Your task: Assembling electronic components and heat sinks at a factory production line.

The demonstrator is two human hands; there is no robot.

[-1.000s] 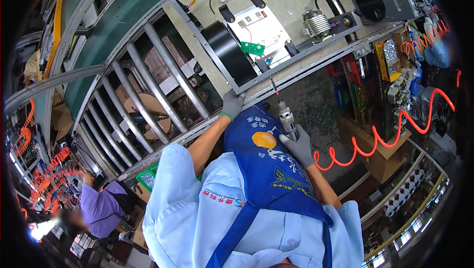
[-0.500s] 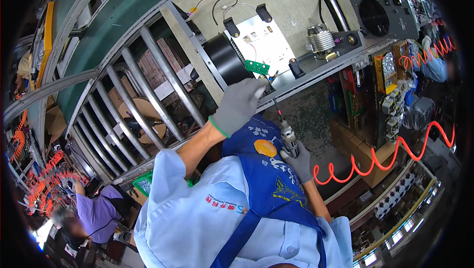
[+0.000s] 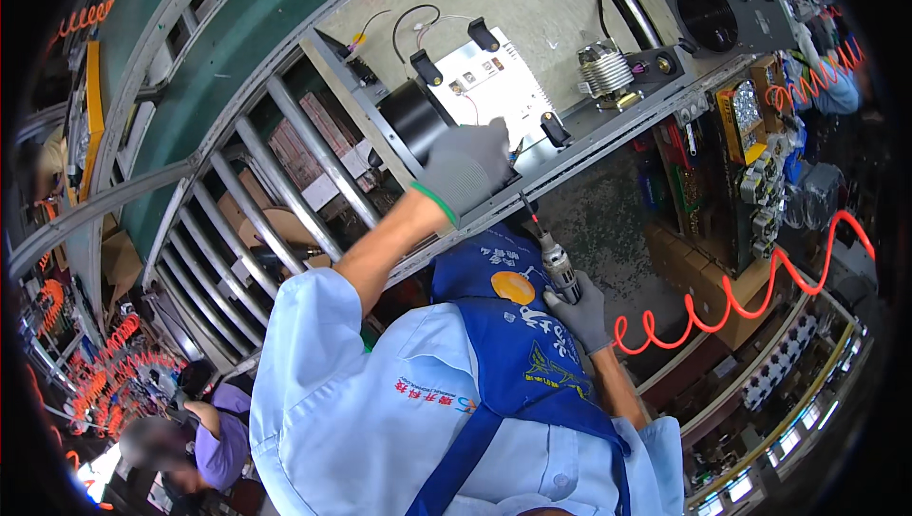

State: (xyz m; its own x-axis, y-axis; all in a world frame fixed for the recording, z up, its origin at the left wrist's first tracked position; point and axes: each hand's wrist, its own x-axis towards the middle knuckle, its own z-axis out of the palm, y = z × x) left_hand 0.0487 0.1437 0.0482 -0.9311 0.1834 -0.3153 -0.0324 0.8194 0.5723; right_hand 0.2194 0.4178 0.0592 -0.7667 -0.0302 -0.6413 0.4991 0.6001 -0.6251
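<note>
My left hand (image 3: 465, 169), in a grey glove, reaches over the near edge of a metal housing on the bench. Its fingers are bunched together beside a white panel (image 3: 489, 79) and a black cylinder (image 3: 415, 122); what is between them is hidden. Black feet stand at the panel's corners, one of them a black foot (image 3: 555, 128) at the near right. Low in front of my blue apron, my gloved right hand (image 3: 584, 314) is wrapped around a power screwdriver (image 3: 559, 267). Its thin bit (image 3: 528, 204) points up toward the bench edge.
A finned metal part (image 3: 605, 69) sits on the housing's right. Beyond it lies a grey panel (image 3: 717, 12) with a round opening. A red coiled hose (image 3: 727, 312) hangs at right. Metal rollers (image 3: 323, 155) run along the left. A person in purple (image 3: 223, 435) is at lower left.
My left hand has moved up over the housing, covering where a green circuit board showed. My right hand keeps the screwdriver in nearly the same place. The view has shifted slightly.
</note>
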